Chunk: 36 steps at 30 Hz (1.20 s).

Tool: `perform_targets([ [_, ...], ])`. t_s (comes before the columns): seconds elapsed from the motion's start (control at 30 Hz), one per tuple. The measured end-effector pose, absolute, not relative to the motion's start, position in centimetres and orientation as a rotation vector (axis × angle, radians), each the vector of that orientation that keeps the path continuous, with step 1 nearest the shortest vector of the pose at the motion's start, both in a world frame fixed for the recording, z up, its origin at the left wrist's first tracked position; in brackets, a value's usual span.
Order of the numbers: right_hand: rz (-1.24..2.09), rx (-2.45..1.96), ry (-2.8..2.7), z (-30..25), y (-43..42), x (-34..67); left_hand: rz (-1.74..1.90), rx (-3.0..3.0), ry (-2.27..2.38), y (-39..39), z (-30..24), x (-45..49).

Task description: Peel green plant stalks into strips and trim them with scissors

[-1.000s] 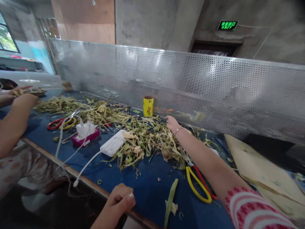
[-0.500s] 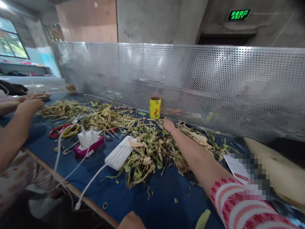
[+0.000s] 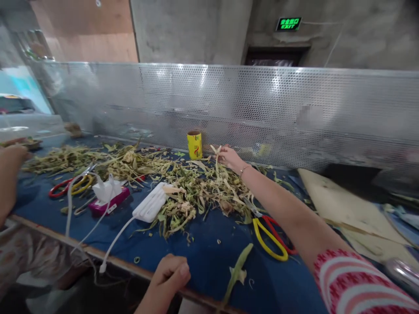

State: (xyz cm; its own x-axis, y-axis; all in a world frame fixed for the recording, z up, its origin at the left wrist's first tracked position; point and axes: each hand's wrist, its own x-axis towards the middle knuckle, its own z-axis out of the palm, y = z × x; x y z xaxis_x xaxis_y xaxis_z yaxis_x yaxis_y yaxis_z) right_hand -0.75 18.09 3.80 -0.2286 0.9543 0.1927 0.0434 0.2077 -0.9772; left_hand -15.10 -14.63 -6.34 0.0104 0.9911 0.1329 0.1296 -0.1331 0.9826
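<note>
My right hand [image 3: 229, 158] reaches over the heap of dried plant scraps [image 3: 209, 185] and pinches a pale, forked dried plant strip [image 3: 216, 154], which stands above the heap. My left hand [image 3: 170, 275] is a loose fist at the table's front edge, with nothing seen in it. Between my hands lies a long green leaf piece [image 3: 240, 264] on the blue tabletop. Scissors with yellow and red handles [image 3: 270, 242] lie below my right forearm, their blades partly among the scraps. A yellow printed cardboard tube [image 3: 195, 145] stands left of my right hand.
A white power bank [image 3: 151, 203] with a cable and a purple power strip [image 3: 109, 201] with white plugs lie left. Second scissors [image 3: 70, 186] lie beyond. A perforated metal screen [image 3: 225, 109] lines the back. Another person's arm [image 3: 9, 174] is at far left; cardboard [image 3: 340, 205] lies right.
My right hand has lifted slightly from the heap with the plant strip in its fingers. My left hand has come further into view. The view has swung right, showing the scissors beside my forearm.
</note>
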Motion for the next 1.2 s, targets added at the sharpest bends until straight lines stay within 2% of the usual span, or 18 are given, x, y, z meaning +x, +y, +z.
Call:
perform_targets([
  [0.03,1.325,-0.891,-1.450,4.0,16.8,0.3,1.184,1.412,1.243,-14.3,-5.8,-14.8],
  [0.1,1.384,-0.756,-1.303,4.0,14.1,2.5,1.144,1.440,1.256,-13.6,-3.9,-13.7],
  [0.27,1.134,-0.764,-1.150,1.8,8.2,7.5,1.011,1.825,1.396,-10.6,2.6,-9.2],
  [0.4,1.115,-0.893,-1.058,-0.6,5.1,10.9,0.992,2.093,1.563,-5.9,4.7,-6.2],
  [0.6,1.181,-0.889,-0.899,-3.2,3.6,12.9,0.740,2.326,1.640,0.0,2.4,-3.9],
  [0.9,1.159,-0.897,-1.133,-4.6,3.5,12.0,1.014,2.333,1.548,0.8,-1.4,-4.5],
  [1.2,1.301,-0.944,-1.343,-4.5,3.1,11.9,0.896,2.396,1.408,1.7,-2.3,-4.8],
])
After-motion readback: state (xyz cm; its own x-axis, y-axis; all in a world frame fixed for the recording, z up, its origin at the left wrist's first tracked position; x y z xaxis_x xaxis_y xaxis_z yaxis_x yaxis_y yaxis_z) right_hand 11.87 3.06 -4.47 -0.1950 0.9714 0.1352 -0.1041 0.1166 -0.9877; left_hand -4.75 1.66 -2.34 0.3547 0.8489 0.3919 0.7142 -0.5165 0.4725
